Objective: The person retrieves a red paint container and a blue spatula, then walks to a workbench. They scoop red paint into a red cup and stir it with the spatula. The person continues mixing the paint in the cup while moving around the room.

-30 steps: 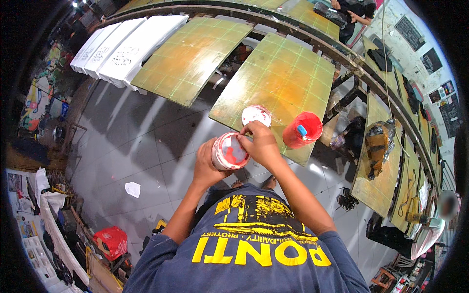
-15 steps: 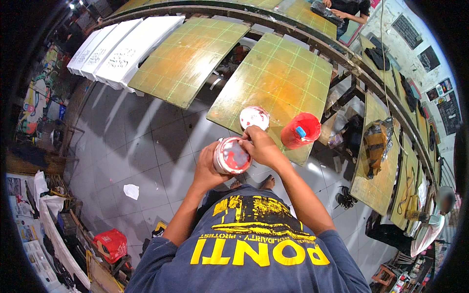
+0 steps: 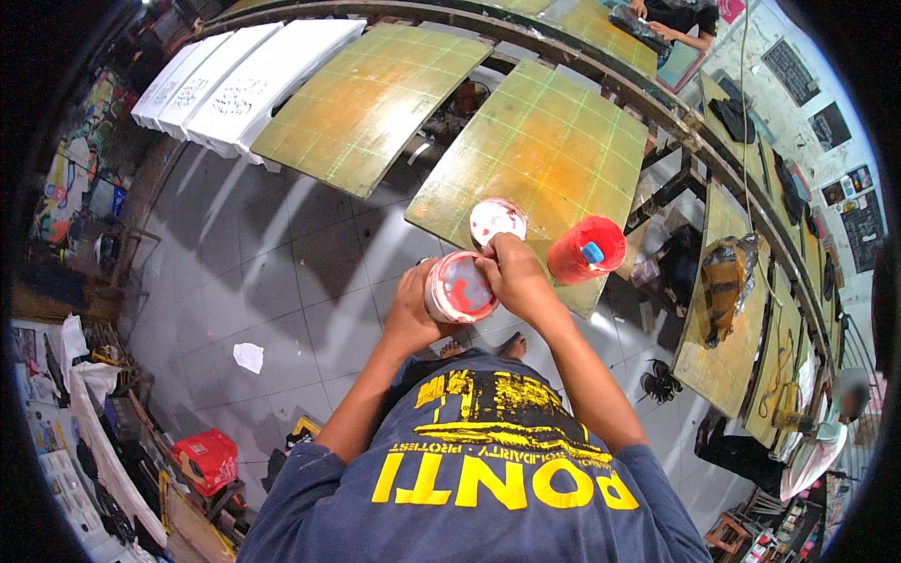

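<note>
My left hand (image 3: 410, 308) is wrapped round the side of a white paint tub (image 3: 460, 289), held in front of my body with its top toward me. A greyish, cloudy cover with red smears shows inside its rim. At the tub's right rim my right hand (image 3: 522, 281) is closed, thumb and fingers pinched at the edge. What lies between those fingertips is hidden. Just beyond, a white lid smeared with red (image 3: 497, 220) lies on the near edge of a yellow-green board (image 3: 554, 131). A red container (image 3: 584, 251) with a blue item inside stands right of it.
Another gridded board (image 3: 375, 103) is at left, then several white cloth-covered boards (image 3: 272, 80). A long rail (image 3: 657, 108) runs behind them. Another person's hands (image 3: 652, 23) work at the far top. A taped bundle (image 3: 729, 286) rests on a right-hand board. White scrap (image 3: 249, 357) lies on the floor.
My hands and the tub have shifted slightly right and upward in the view. The right hand's fingers are more tightly bunched at the rim. The whole scene has also shifted slightly.
</note>
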`<action>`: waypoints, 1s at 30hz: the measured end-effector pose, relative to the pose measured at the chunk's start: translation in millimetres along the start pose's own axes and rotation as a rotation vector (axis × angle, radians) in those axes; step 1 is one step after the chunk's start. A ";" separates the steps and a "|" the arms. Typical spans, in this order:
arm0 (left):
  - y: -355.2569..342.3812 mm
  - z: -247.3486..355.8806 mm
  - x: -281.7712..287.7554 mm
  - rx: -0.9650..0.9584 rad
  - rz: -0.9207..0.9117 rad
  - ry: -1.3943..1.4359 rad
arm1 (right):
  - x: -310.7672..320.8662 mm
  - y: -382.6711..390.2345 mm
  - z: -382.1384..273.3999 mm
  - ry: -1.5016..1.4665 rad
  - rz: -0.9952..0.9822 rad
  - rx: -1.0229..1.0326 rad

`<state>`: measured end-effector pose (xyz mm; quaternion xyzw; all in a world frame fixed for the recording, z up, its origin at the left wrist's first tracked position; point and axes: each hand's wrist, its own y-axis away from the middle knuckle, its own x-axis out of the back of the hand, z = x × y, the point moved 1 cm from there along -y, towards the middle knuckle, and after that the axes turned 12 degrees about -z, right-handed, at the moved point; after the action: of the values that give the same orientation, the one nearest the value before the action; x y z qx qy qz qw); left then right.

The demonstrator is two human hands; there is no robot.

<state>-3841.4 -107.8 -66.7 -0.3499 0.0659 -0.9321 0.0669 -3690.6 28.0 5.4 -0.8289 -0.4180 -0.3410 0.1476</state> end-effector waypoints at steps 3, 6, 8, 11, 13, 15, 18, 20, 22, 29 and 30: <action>-0.8 1.6 0.7 -0.020 0.019 -0.014 | 0.3 -0.5 -1.1 0.035 0.032 0.050; 1.0 -0.5 -1.1 -0.035 0.026 -0.008 | -1.4 -0.2 -3.5 0.064 0.056 0.051; 1.7 -1.6 -1.7 -0.035 0.037 -0.003 | -2.9 -0.1 -4.1 0.094 0.087 0.076; 1.7 -2.1 -1.5 -0.035 0.033 -0.010 | -3.3 0.5 -6.8 0.113 0.090 0.077; 1.7 -2.8 -2.1 -0.013 0.024 -0.006 | -7.6 -0.7 -4.8 0.108 0.086 0.047; 1.9 -3.4 -2.9 -0.003 0.023 -0.009 | -9.5 -1.0 -4.5 0.103 0.077 0.020; 4.7 -3.2 -2.9 0.001 0.030 -0.008 | -8.8 -0.1 -9.7 0.103 0.061 -0.003; 4.5 -0.6 -1.4 0.000 0.026 0.018 | -8.6 0.8 -10.5 0.119 0.068 -0.003; 4.4 -4.3 -4.2 0.029 0.015 0.011 | -5.2 1.3 -14.5 0.097 0.078 -0.088; 7.5 -9.0 -4.4 0.214 0.041 0.120 | 19.0 -8.8 -14.8 0.096 0.185 0.032; 5.4 -9.0 -6.2 0.225 0.045 0.111 | 21.1 -10.8 -13.1 0.082 0.232 0.037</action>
<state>-3842.3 -111.3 -78.3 -0.2863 -0.0279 -0.9498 0.1228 -3696.1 40.0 28.9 -0.8541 -0.3194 -0.3476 0.2184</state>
